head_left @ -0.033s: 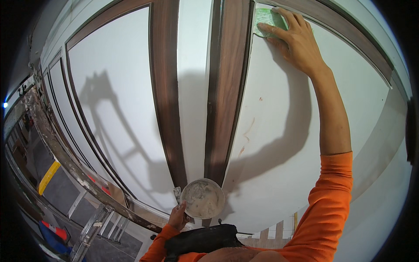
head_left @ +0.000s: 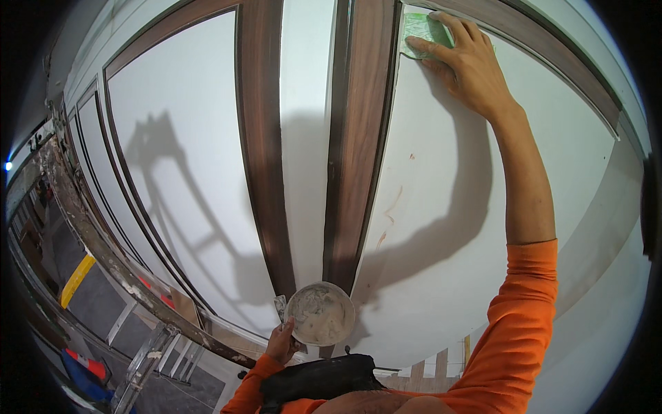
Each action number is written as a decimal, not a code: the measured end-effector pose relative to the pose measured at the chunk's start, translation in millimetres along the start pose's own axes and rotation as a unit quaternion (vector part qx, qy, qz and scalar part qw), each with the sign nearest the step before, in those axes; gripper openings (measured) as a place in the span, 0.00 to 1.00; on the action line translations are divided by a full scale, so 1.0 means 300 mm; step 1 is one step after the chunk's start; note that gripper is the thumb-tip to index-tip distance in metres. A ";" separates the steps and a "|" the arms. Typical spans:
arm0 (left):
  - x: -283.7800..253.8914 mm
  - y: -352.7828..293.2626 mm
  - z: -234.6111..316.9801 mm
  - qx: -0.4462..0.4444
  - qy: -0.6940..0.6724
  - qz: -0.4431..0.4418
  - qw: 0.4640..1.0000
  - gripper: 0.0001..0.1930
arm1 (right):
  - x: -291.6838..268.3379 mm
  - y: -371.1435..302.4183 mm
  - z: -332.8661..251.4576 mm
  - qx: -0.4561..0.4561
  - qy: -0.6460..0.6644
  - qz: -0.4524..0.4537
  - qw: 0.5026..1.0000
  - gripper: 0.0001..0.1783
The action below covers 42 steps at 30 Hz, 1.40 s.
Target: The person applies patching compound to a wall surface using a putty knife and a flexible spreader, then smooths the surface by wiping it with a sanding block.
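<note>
Up at the top right, my right hand (head_left: 463,58) grips a translucent green flat putty spreader (head_left: 420,29). Thumb and fingers pinch it from both sides. The spreader lies against the white panel (head_left: 441,145), in the corner beside the dark brown wood trim (head_left: 376,83). Low in the middle, my left hand (head_left: 281,341) holds a round tub of putty (head_left: 321,314) by its rim side. Greyish-beige paste coats the tub's inside. A small smeared flat blade (head_left: 279,306) shows beside the tub, above my left hand; its handle is hidden.
Another white panel (head_left: 179,124) framed in brown trim stands to the left. A battered rail (head_left: 124,286) curves along the lower left. Below it are a metal ladder (head_left: 183,359), a yellow strip (head_left: 77,281) and a red-and-white cone (head_left: 88,363). A black bag (head_left: 321,381) sits at my front.
</note>
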<state>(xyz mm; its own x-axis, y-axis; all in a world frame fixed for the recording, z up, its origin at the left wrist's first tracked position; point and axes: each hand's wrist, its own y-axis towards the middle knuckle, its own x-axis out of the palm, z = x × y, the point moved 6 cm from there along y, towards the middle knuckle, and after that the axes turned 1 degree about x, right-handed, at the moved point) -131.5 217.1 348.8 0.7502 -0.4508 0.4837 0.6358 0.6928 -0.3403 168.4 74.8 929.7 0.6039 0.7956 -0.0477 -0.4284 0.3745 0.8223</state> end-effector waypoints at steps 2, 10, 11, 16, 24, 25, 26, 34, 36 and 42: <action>-0.002 -0.001 0.002 0.001 -0.001 -0.021 1.000 0.22 | -0.008 0.004 -0.013 -0.015 -0.023 -0.005 1.000 0.19; -0.009 0.001 0.012 0.009 0.030 -0.009 0.999 0.23 | -0.044 0.037 -0.053 -0.018 -0.088 -0.108 0.990 0.21; 0.004 -0.008 0.020 0.009 0.034 0.001 0.999 0.23 | -0.072 0.019 -0.057 -0.015 -0.097 -0.092 0.991 0.20; 0.065 -0.069 0.081 0.043 0.031 0.030 0.998 0.21 | -0.180 -0.203 -0.109 0.054 0.167 -0.155 0.972 0.20; -0.006 -0.069 0.081 0.068 0.076 0.134 0.986 0.20 | -0.010 -0.969 -0.793 0.449 0.696 -0.475 0.299 0.23; -0.034 -0.055 0.059 0.077 0.052 0.129 0.987 0.21 | -0.022 -1.018 -0.855 0.487 0.695 -0.467 0.250 0.24; -0.055 -0.031 0.029 0.084 0.031 0.121 0.989 0.24 | -0.031 -1.066 -0.914 0.529 0.687 -0.456 0.202 0.25; -0.040 -0.020 0.034 0.134 0.152 0.089 0.975 0.24 | -0.029 -1.267 -1.179 0.526 0.681 -0.502 0.085 0.22; -0.032 -0.029 0.040 0.148 0.172 0.075 0.971 0.24 | -0.029 -1.271 -1.211 0.506 0.669 -0.539 0.075 0.22; -0.029 -0.020 0.032 0.158 0.251 0.055 0.954 0.25 | -0.008 -1.289 -1.279 0.494 0.647 -0.579 0.051 0.23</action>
<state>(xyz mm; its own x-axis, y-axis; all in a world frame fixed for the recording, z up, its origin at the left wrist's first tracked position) -143.6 222.2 354.5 0.8519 -0.5235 -0.0138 0.5216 0.8505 -0.0681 74.5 110.8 394.3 -0.9832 0.1177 0.1395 0.0199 0.8290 -0.5589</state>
